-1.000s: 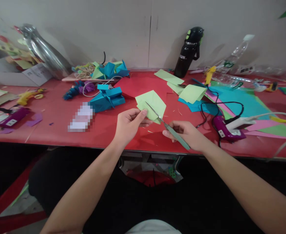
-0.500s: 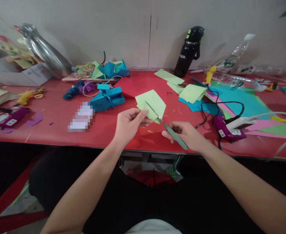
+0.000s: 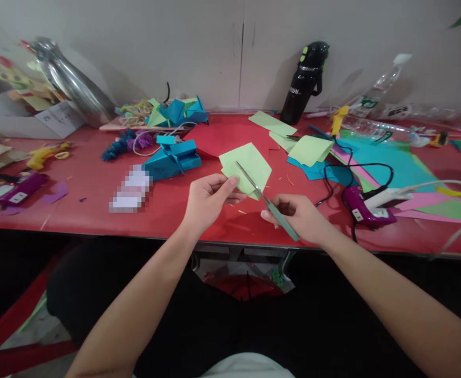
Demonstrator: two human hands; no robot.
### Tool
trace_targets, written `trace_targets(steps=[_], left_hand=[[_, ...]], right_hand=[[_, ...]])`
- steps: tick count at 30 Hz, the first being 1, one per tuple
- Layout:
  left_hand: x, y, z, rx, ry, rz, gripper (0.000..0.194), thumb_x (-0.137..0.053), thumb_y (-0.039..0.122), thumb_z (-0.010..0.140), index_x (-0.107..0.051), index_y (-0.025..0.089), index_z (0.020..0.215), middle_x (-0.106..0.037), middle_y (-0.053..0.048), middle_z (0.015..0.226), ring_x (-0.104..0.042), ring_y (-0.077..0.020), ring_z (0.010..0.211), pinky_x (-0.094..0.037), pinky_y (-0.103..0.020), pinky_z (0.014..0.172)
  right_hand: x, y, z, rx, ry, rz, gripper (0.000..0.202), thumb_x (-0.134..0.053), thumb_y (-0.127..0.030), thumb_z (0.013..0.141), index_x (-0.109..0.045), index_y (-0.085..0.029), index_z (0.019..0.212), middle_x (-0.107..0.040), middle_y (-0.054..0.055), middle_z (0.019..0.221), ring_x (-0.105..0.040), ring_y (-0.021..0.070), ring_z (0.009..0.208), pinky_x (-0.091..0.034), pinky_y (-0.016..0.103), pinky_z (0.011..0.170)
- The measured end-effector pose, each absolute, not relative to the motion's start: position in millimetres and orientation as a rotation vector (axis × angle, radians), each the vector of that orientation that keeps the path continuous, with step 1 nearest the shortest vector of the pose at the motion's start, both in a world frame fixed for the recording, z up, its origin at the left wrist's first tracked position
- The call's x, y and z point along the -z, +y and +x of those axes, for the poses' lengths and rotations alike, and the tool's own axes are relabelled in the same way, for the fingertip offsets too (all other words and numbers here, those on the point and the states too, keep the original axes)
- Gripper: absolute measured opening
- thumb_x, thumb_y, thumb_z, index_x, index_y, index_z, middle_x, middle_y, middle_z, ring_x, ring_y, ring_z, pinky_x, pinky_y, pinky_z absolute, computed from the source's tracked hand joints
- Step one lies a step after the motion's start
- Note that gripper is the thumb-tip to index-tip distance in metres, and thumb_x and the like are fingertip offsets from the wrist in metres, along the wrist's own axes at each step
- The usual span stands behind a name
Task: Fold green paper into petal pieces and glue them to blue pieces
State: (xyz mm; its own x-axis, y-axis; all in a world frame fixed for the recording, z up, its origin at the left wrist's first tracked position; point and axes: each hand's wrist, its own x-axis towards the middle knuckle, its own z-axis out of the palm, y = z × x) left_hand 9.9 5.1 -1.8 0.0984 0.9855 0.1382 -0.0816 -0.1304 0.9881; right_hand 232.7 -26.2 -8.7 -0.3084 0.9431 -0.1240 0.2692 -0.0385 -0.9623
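Note:
My left hand [image 3: 213, 198] pinches the lower left edge of a light green sheet of paper [image 3: 254, 164], thumb on top. The paper looks folded or layered and is held a little above the red table [image 3: 167, 210]. In my right hand [image 3: 293, 215] is a pair of scissors [image 3: 279, 214] with grey-green handles. Their blades lie across the paper, the tip pointing up and left near my left thumb. Whether the lower blade is under the paper is hidden. Thin paper scraps lie on the table below and to the right.
Blue folded paper [image 3: 173, 157] lies to the left. Light green pieces [image 3: 312, 149] and blue sheets [image 3: 387, 163] lie right. A purple power strip [image 3: 367, 207] with cables sits near my right hand. A black bottle [image 3: 303, 84] and a steel jug [image 3: 73, 81] stand at the wall.
The light green paper has opened out or tilted slightly, its right corner a little further right. The scissors' handles have shifted slightly left and the blades appear a little closer together.

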Motion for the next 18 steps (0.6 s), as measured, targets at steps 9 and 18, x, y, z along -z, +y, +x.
trace_targets(steps=[9, 18], left_hand=[[5.7, 8.9, 7.9, -1.269, 1.015, 1.304, 0.029, -0.077, 0.045, 0.083, -0.071, 0.018, 0.09, -0.075, -0.003, 0.075, -0.077, -0.0208, 0.068, -0.065, -0.027, 0.062], [3.0, 20.6, -17.1, -1.452, 1.22, 1.773, 0.017, -0.074, 0.025, 0.081, -0.079, 0.023, 0.097, -0.077, -0.006, 0.104, -0.074, -0.0245, 0.101, -0.056, -0.034, 0.096]], right_hand=[[6.8, -19.0, 241.9, -1.371, -1.533, -1.15, 0.04, -0.072, -0.058, 0.083, -0.057, -0.021, 0.079, -0.055, -0.002, 0.068, -0.051, 0.0133, 0.063, -0.04, 0.029, 0.064], [3.9, -16.3, 242.5, -1.319, -1.487, -1.209, 0.045, -0.077, -0.061, 0.077, -0.055, -0.022, 0.074, -0.055, -0.002, 0.064, -0.051, 0.0139, 0.062, -0.043, 0.03, 0.064]])
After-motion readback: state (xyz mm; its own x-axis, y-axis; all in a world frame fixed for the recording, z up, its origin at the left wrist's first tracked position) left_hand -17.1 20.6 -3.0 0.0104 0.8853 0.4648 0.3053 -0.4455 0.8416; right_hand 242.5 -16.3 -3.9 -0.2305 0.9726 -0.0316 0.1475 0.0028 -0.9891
